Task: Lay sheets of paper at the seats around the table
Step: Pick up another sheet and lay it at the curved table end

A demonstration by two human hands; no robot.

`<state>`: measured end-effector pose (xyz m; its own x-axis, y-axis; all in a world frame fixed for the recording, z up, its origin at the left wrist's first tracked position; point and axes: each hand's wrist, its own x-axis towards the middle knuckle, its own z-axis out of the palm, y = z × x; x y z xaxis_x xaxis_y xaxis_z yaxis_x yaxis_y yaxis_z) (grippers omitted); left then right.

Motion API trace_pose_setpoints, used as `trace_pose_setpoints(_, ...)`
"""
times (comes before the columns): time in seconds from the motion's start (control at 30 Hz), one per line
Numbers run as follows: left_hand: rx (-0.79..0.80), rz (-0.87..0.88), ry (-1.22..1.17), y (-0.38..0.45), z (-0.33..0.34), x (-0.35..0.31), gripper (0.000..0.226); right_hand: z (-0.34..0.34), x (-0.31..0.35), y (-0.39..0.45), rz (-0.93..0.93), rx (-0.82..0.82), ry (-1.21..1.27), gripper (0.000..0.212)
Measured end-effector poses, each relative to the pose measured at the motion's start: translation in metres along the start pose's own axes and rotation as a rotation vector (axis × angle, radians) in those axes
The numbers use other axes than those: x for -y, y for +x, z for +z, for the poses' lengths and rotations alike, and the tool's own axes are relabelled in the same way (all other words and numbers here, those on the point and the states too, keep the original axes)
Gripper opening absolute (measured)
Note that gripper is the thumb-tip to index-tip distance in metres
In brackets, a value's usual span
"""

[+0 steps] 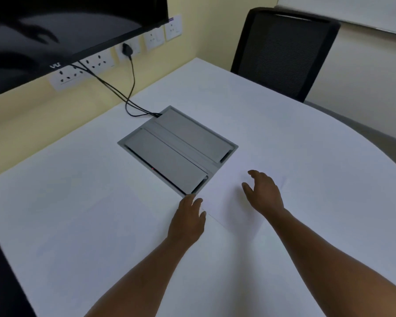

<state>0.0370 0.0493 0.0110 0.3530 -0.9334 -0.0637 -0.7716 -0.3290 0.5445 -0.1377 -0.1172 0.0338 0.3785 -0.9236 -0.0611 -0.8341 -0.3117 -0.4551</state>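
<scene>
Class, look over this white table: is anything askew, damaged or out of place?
The white sheet of paper under the hands lies at an angle to the table edges, one corner overlapping the grey flip-lid cable box. The left hand and right hand rest on it, open. Nothing looks spilled or damaged.

A single head-worn wide-angle camera is looking forward and steeply down from close above the white worktop (284, 138). It is facing toward the wall sockets (96, 62) and monitor (66, 26), with a black chair (284, 53) sitting at the far right.
</scene>
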Motion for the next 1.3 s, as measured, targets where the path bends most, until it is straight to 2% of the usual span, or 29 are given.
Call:
trace_pose_setpoints(0.13, 0.164, -0.002, 0.146, 0.015, 0.031, -0.017, 0.063, 0.005, -0.041, 0.012, 0.055, 0.082, -0.124, 0.055)
trace_pose_setpoints(0.37, 0.274, -0.034, 0.267, 0.025, 0.052, -0.02, 0.078, 0.017, -0.077, 0.031, 0.091, 0.2, -0.246, 0.059)
trace_pose_setpoints(0.5, 0.363, -0.041, 0.353, 0.03, 0.057, -0.02, 0.08, 0.02, -0.091, 0.042, 0.116, 0.223, -0.279, 0.063)
trace_pose_setpoints(0.9, 0.396, -0.054, 0.386, 0.039, 0.05, -0.028, 0.079, 0.019, -0.1, 0.047, 0.233, 0.221, -0.225, 0.089)
trace_pose_setpoints(1.07, 0.39, -0.054, 0.381, 0.038, 0.05, -0.028, 0.079, 0.012, -0.095, 0.042, 0.178, 0.146, -0.046, 0.084)
trace_pose_setpoints(1.17, 0.386, -0.043, 0.393, 0.037, 0.049, -0.028, 0.079, 0.008, -0.087, 0.039, 0.137, 0.025, 0.236, 0.086)
trace_pose_setpoints(1.23, 0.389, -0.04, 0.405, 0.036, 0.049, -0.028, 0.079, 0.008, -0.081, 0.035, 0.239, -0.126, 0.525, 0.084)
trace_pose_setpoints(1.3, 0.39, -0.043, 0.406, 0.036, 0.049, -0.029, 0.079, 0.008, -0.071, 0.032, 0.455, -0.309, 0.85, 0.085)
